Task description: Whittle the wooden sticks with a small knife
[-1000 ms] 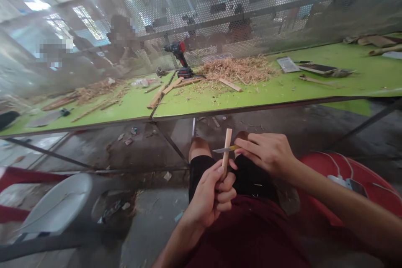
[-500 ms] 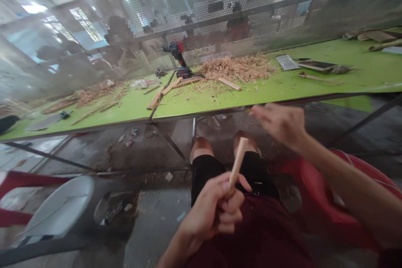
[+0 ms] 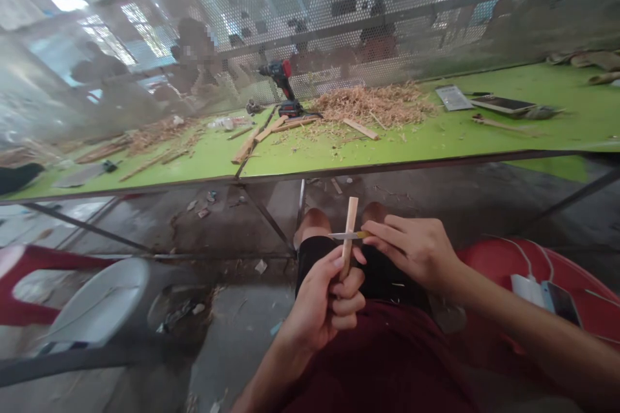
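Wooden strip (image 3: 352, 211), one, pale, narrow, near upright: lower centre of the frame, in front of the bench (image 3: 310, 164). Its lower part sits within the closed fingers of the left hand (image 3: 334, 297), thumb pressed along it, the other fingers curled around; its upper part projects free above them.

Knife (image 3: 362, 234), one, yellow-handled: right of the strip, gripped between thumb and fingers of the right hand (image 3: 419, 248). The blade points to the left of the frame and crosses the strip just above the left thumb; the right fingertips sit just beside the strip, on its right.

Cordless drill (image 3: 281, 80), one, black and red: upright on the bench, upper centre.

Wood shavings (image 3: 378, 103), one heap: right of the drill, with a flat offcut (image 3: 361, 129) at its near edge.

Grey packet (image 3: 454, 97) and dark-screened device (image 3: 504, 104): side by side, upper right.

Red seat (image 3: 477, 264), one: lower right, carrying a white box-shaped item (image 3: 527, 289) with cables.
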Motion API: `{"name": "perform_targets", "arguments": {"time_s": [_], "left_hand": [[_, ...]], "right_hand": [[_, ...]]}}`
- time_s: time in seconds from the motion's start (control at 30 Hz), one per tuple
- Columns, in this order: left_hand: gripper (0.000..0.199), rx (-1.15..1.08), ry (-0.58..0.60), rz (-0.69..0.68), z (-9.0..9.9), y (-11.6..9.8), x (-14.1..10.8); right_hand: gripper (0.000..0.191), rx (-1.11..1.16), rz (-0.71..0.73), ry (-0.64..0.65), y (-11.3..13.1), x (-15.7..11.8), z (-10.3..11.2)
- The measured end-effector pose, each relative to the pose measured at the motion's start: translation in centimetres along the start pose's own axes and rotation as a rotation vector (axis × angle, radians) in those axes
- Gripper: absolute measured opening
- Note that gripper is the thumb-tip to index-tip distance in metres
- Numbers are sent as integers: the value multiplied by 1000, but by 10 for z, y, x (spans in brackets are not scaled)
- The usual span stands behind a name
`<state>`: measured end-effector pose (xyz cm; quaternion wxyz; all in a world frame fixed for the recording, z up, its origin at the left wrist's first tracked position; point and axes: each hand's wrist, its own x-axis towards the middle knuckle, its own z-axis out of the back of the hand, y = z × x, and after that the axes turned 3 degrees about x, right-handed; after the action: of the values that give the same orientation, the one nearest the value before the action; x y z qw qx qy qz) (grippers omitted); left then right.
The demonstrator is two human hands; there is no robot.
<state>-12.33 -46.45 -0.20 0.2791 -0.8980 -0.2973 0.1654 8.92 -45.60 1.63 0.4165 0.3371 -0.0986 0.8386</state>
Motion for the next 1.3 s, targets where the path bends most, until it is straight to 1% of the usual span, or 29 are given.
{"name": "perform_targets", "arguments": {"time_s": [0.2,0.37,0.5,0.63,0.87,0.93,1.0,1.03,1.07,1.13,1.17,1.2,1.23,1.27,1.3], "left_hand": [[14,39,-69,-20,0,1,2],[14,48,-103,-23,0,1,3],[15,48,-109,-12,2,-1,3],[16,35,-98,-7,3,-2,1],[16,10,-76,-24,4,-6,1],[15,9,-77,-28,3,-5,-1],[15,20,-61,-10,3,-1,-5],[17,27,-48,6,3,2,-7],[18,31,-35,21,4,5,-10],[19,26,-25,32,5,11,-12],[19,20,-29,29,6,13,-12],[18,16,-36,27,7,14,-11],[17,17,-40,30,8,14,-10],[17,22,-39,39,9,14,-8],[17,27,-40,46,9,13,-6]], "right_hand": [[36,-171,73,7,-15,6,-4],[31,-178,107,-1,-26,9,-7],[32,-221,173,-28,-32,12,-8],[28,-271,225,-56,-37,18,-4],[27,-300,211,-49,-36,23,-4],[28,-308,154,7,-47,24,-4],[31,-347,-11,30,-71,26,1],[33,-385,-150,-7,-86,26,6],[37,-411,-252,-85,-100,27,12],[39,-382,-392,-236,-122,27,25],[38,-335,-413,-286,-126,26,30],[39,-310,-398,-298,-124,25,34],[38,-265,-367,-271,-117,24,36],[37,-197,-320,-237,-105,22,35],[35,-136,-267,-232,-90,20,33]]}}
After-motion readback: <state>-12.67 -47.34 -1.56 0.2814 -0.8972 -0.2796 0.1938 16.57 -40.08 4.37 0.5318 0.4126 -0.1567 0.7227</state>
